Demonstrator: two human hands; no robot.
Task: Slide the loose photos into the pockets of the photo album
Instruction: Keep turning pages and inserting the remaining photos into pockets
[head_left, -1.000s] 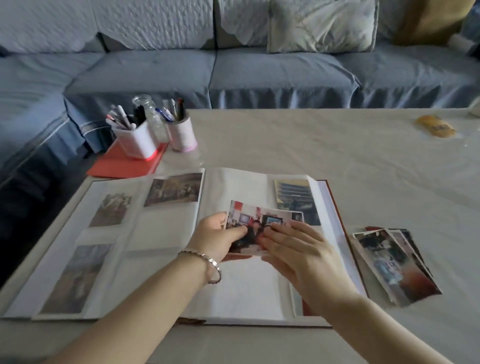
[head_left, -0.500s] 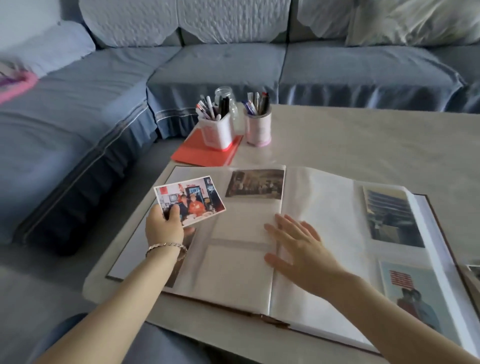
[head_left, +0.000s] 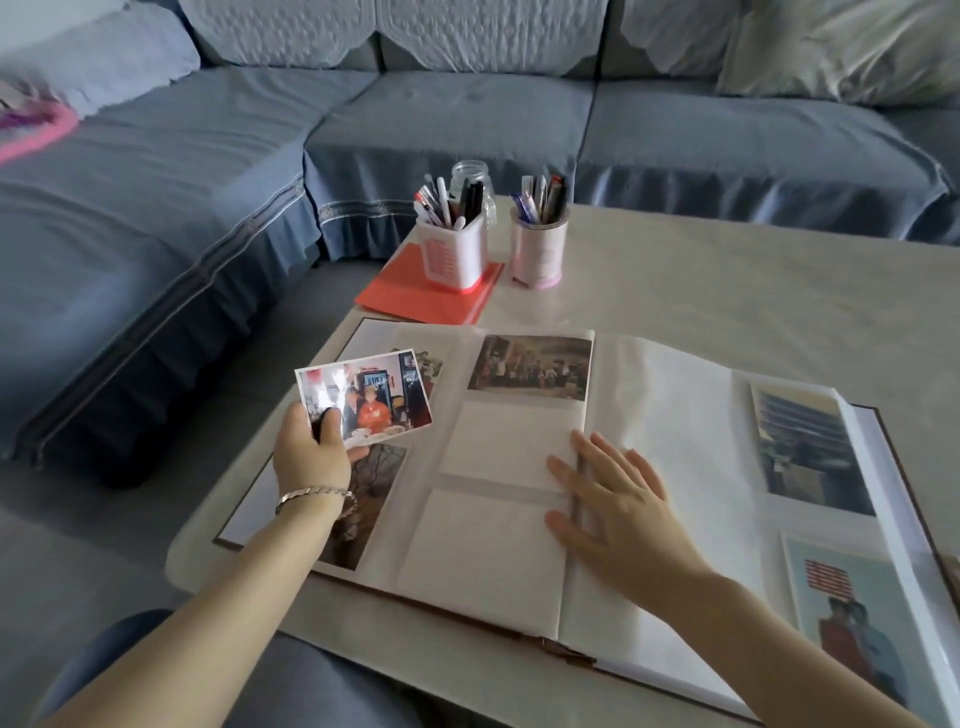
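One photo (head_left: 369, 395), corner-pinched in the left hand (head_left: 311, 457), could buckle entering a tight empty pocket (head_left: 506, 447) while the flat right hand (head_left: 623, 504) steadies the photo album (head_left: 680, 431).

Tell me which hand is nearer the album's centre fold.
Right. The right hand lies flat across the fold; the left hand holds a loose photo well left of it.
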